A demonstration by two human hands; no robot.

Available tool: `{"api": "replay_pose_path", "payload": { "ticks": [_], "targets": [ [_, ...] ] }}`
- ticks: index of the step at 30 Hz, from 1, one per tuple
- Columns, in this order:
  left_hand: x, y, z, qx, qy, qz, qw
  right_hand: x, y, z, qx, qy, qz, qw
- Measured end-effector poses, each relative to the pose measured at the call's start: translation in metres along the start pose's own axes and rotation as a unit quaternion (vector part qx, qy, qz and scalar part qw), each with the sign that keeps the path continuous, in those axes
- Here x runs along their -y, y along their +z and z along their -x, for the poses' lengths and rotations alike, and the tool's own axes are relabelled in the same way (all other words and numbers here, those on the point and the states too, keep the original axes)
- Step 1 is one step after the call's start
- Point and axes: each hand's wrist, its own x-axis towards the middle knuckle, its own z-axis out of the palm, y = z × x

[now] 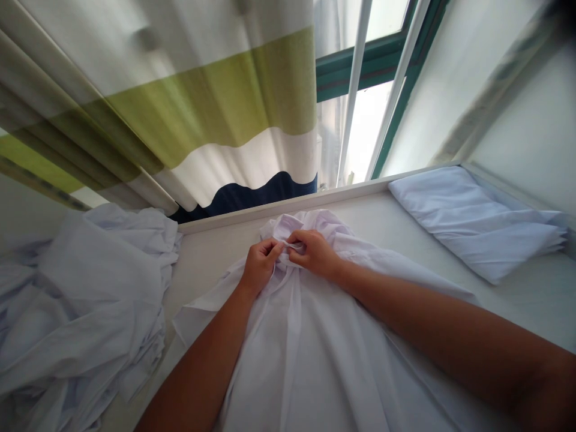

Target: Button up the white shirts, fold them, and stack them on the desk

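Observation:
A white shirt (324, 348) lies spread over the white surface in front of me, its upper end bunched up near the far edge. My left hand (263, 261) pinches the gathered cloth between thumb and fingers. Close beside it, almost touching, my right hand (312, 252) is closed on a fold of the same shirt. A narrow strip runs down the shirt's front from just below both hands. Whatever small detail sits between the fingertips is hidden.
On the left stands a big rumpled heap of white cloth (103, 282). At the right lies a folded white garment (468, 216). A raised rim (279, 207) borders the far side of the table (211, 246). Beyond hang a striped curtain (216, 102) and window bars (355, 90).

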Motion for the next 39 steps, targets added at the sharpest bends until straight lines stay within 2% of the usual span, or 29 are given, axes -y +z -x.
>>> {"api": "replay_pose_path", "payload": {
  "ticks": [14, 23, 29, 34, 39],
  "targets": [
    [-0.0002, -0.0064, 0.0, 0.033, 0.017, -0.04, 0.998, -0.0024, -0.004, -0.0022, 0.025, 0.007, -0.055, 0.998],
    [-0.0016, -0.0058, 0.0002, 0.047, 0.036, -0.055, 0.997, -0.0018, -0.006, -0.0038, 0.037, 0.055, -0.091, 0.994],
    [-0.002, -0.0071, 0.0017, 0.067, 0.03, -0.055, 0.996, -0.0056, -0.0082, -0.008, 0.056, 0.086, -0.152, 0.983],
    [-0.0028, -0.0053, 0.0033, 0.06, 0.028, -0.035, 0.997, -0.0083, -0.0093, -0.0096, 0.078, 0.09, -0.212, 0.97],
    [-0.0012, -0.0024, 0.0043, 0.055, 0.029, -0.022, 0.998, -0.007, -0.0078, -0.0083, 0.061, 0.076, -0.204, 0.974]
  ]
}}
